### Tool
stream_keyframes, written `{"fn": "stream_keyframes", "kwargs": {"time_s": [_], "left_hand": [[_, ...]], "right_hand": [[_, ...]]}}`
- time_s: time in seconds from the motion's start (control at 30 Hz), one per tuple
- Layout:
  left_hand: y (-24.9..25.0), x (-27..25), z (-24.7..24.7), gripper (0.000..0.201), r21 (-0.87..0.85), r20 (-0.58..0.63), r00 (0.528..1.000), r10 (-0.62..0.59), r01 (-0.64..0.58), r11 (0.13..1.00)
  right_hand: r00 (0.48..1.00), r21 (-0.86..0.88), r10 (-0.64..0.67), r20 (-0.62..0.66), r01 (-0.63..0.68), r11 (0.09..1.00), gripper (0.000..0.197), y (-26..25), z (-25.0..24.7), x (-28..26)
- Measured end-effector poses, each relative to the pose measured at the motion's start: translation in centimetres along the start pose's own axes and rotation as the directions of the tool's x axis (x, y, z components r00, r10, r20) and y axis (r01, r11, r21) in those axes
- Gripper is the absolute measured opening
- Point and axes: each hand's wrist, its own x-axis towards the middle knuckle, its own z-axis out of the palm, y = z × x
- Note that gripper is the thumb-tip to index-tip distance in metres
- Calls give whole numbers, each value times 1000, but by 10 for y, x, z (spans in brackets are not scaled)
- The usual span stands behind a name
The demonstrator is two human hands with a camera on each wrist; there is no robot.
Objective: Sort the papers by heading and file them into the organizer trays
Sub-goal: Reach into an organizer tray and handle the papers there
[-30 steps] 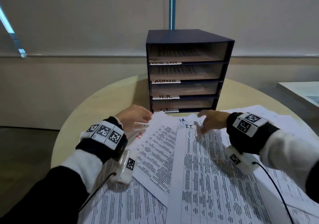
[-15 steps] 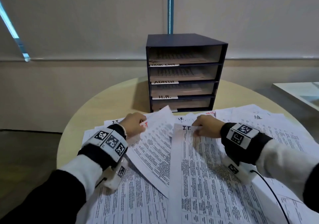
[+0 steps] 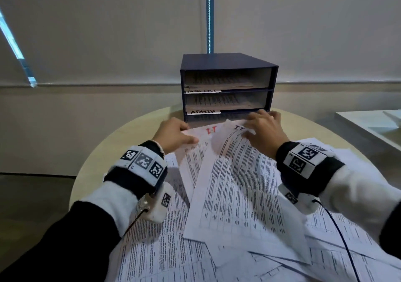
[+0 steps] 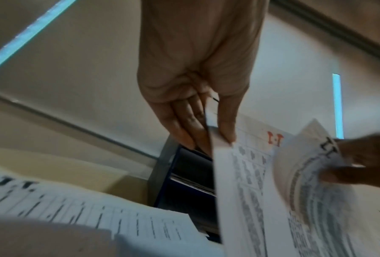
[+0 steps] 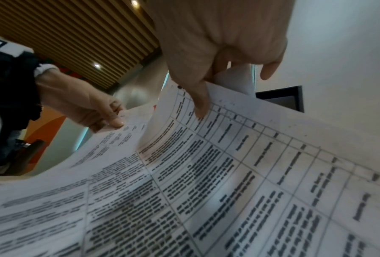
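A dark blue organizer [image 3: 227, 64] stands at the table's far side, trays labelled TASK LIST and ADMIN showing; its lower trays are hidden behind raised sheets. My left hand [image 3: 173, 137] pinches the top corner of a sheet headed I.T. in red [image 3: 211, 129], thumb on top and fingers beneath, as the left wrist view [image 4: 219, 137] shows. My right hand [image 3: 263, 129] pinches the top of a sheet headed I.T. in black [image 3: 238, 173], which overlaps the red one. Both sheets are lifted off the pile and tilt up toward the organizer.
Several printed sheets [image 3: 173, 249] cover the near half of the round beige table [image 3: 121, 142]. A white surface [image 3: 368, 125] sits at the far right. A wall with blinds rises behind the organizer.
Both hands took hold of an I.T. sheet each, lifted them off the pile and carried them forward to the organizer's front, covering its lower trays.
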Motion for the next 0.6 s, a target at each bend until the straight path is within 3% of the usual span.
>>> {"fn": "stream_keyframes", "kwargs": {"time_s": [0.1,0.17,0.27,0.37,0.5,0.6], "left_hand": [[-12,-2,0,14,-360,19,979,-204,197,912],[-6,-5,1,11,-516,-36,974,-225,174,839],[18,-8,3,18,-564,-137,983,-124,26,825],[47,-12,5,19,-530,-185,983,17,-114,840],[58,-19,9,42,-609,-165,984,67,-155,778],[54,-25,17,32,-524,-148,982,116,-178,833]], "right_hand": [[997,2,45,-61,-45,999,22,11,-2,-1],[995,38,1,-99,3,999,21,11,-3,-1],[984,104,-127,-127,140,985,22,2,-8,4],[979,159,-158,-130,178,971,16,-12,-19,14],[964,312,-66,-257,147,939,9,-21,-40,24],[936,464,74,-343,100,880,6,-22,-60,27]]}}
